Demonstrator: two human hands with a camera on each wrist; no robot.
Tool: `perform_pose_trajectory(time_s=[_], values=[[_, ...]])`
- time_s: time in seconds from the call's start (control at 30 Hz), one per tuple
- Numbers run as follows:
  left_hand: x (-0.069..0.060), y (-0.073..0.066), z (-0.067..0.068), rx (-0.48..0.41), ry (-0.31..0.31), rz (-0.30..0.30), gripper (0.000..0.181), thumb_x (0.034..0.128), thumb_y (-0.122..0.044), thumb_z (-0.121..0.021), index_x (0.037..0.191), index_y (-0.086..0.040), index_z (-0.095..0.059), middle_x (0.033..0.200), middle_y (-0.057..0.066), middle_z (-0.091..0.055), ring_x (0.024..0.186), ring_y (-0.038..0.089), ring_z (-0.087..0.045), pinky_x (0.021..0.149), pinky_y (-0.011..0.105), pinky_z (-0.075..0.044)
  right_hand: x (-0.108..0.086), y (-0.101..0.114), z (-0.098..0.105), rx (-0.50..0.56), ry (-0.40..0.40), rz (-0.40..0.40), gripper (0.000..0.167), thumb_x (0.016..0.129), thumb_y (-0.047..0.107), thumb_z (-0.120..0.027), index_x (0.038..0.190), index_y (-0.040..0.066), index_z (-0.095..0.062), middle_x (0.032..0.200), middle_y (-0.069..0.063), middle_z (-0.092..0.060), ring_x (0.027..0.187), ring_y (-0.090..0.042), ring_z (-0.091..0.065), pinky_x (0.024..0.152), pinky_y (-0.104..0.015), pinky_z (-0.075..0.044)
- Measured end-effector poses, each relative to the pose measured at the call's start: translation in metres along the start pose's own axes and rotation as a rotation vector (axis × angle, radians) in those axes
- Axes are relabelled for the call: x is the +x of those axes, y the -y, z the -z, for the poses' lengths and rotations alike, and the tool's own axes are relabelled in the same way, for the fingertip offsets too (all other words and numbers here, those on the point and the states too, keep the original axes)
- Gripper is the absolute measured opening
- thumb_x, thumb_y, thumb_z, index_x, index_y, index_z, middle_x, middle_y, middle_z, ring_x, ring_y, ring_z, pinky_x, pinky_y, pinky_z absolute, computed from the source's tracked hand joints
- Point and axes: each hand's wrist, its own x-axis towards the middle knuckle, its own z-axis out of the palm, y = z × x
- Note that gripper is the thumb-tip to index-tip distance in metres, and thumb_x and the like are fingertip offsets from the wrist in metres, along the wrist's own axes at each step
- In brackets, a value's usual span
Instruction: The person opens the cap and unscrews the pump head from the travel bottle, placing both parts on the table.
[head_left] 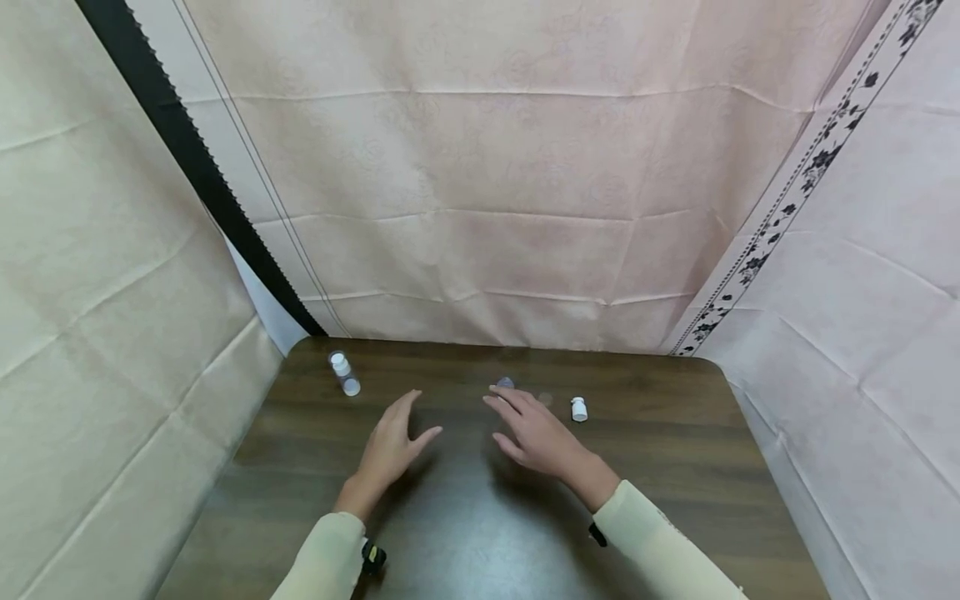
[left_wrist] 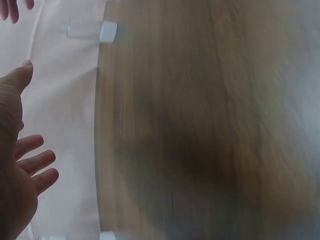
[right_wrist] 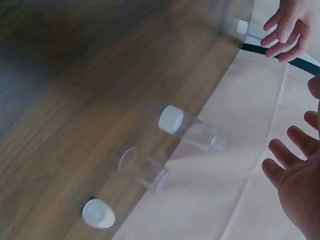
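My left hand (head_left: 393,446) hovers over the middle of the table, fingers extended and thumb apart, holding nothing. Facing it is my right hand (head_left: 536,433), also empty with its fingers spread. Just past the right fingertips stands a clear bottle (right_wrist: 197,132) with a white end, partly hidden by that hand in the head view. Beside it is a clear, open-ended cylinder (right_wrist: 145,171), hard to make out from the head. Farther right stands a small white cap-like piece (head_left: 579,409). Beyond the left hand is another clear bottle (head_left: 343,373) with white ends.
The dark wooden table (head_left: 465,533) has rounded far corners. Creased pale cloth (head_left: 480,183) hangs behind its far edge and at both sides. A black strip (head_left: 202,167) runs down the left cloth, a floral border (head_left: 802,179) down the right.
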Motion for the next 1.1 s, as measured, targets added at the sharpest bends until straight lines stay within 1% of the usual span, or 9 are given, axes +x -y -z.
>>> perform_pose_trajectory(time_s=[0.1,0.2,0.3,0.47,0.67,0.8,0.97,1.1], values=[[-0.006,0.009,0.008,0.028,-0.023,-0.011,0.076,0.0894,-0.042,-0.081,0.149,-0.006,-0.05,0.151,0.021,-0.054,0.138,0.039,-0.053,0.109,0.057,-0.047,0.008,0.005,-0.005,0.029,0.029,-0.007,0.058,0.101,0.03,-0.066,0.152,0.009,-0.048,0.157,-0.013,-0.048,0.14,-0.03,-0.051,0.113,-0.048,-0.046],[-0.01,0.016,0.012,0.056,-0.043,-0.014,0.075,0.0894,-0.042,-0.081,0.148,-0.005,-0.051,0.149,0.021,-0.056,0.136,0.04,-0.055,0.107,0.058,-0.049,0.014,0.01,-0.01,0.043,0.053,-0.014,0.057,0.103,0.032,-0.063,0.153,0.009,-0.047,0.158,-0.012,-0.047,0.142,-0.029,-0.05,0.113,-0.047,-0.046],[-0.012,0.025,0.017,0.068,-0.067,-0.009,0.073,0.0891,-0.04,-0.082,0.146,-0.004,-0.052,0.146,0.022,-0.057,0.133,0.04,-0.056,0.106,0.058,-0.049,0.019,0.014,-0.015,0.066,0.056,-0.012,0.058,0.102,0.03,-0.064,0.152,0.008,-0.047,0.157,-0.012,-0.048,0.142,-0.028,-0.05,0.113,-0.047,-0.046],[-0.013,0.04,0.023,0.069,-0.131,0.031,0.068,0.0888,-0.035,-0.083,0.141,-0.001,-0.055,0.14,0.023,-0.06,0.129,0.042,-0.058,0.103,0.058,-0.05,0.025,0.019,-0.024,0.129,0.052,-0.026,0.057,0.101,0.027,-0.065,0.152,0.007,-0.047,0.156,-0.014,-0.049,0.141,-0.028,-0.05,0.112,-0.046,-0.046],[-0.015,0.059,0.026,0.062,-0.184,0.09,0.065,0.0894,-0.034,-0.083,0.138,0.001,-0.056,0.135,0.026,-0.061,0.126,0.045,-0.057,0.1,0.06,-0.051,0.025,0.023,-0.034,0.141,0.064,-0.051,0.057,0.102,0.028,-0.065,0.152,0.008,-0.048,0.156,-0.014,-0.049,0.139,-0.027,-0.052,0.111,-0.043,-0.048],[-0.014,0.072,0.031,0.064,-0.206,0.149,0.061,0.0906,-0.031,-0.081,0.135,0.002,-0.056,0.132,0.028,-0.061,0.123,0.046,-0.057,0.098,0.062,-0.05,0.026,0.025,-0.039,0.187,0.116,-0.1,0.057,0.104,0.03,-0.062,0.155,0.011,-0.045,0.16,-0.012,-0.045,0.143,-0.026,-0.047,0.113,-0.044,-0.046],[-0.006,0.083,0.04,0.037,-0.191,0.272,0.059,0.0937,-0.033,-0.078,0.133,0.004,-0.054,0.129,0.029,-0.061,0.121,0.048,-0.055,0.099,0.062,-0.047,0.027,0.026,-0.049,0.228,0.154,-0.152,0.057,0.105,0.032,-0.06,0.156,0.012,-0.043,0.163,-0.008,-0.041,0.147,-0.025,-0.043,0.115,-0.045,-0.045],[0.003,0.093,0.045,-0.008,-0.201,0.366,0.058,0.0962,-0.035,-0.074,0.132,0.005,-0.051,0.128,0.031,-0.06,0.119,0.049,-0.056,0.098,0.063,-0.046,0.027,0.03,-0.058,0.239,0.175,-0.182,0.056,0.106,0.034,-0.057,0.157,0.016,-0.041,0.164,-0.005,-0.04,0.147,-0.024,-0.043,0.115,-0.045,-0.045]])
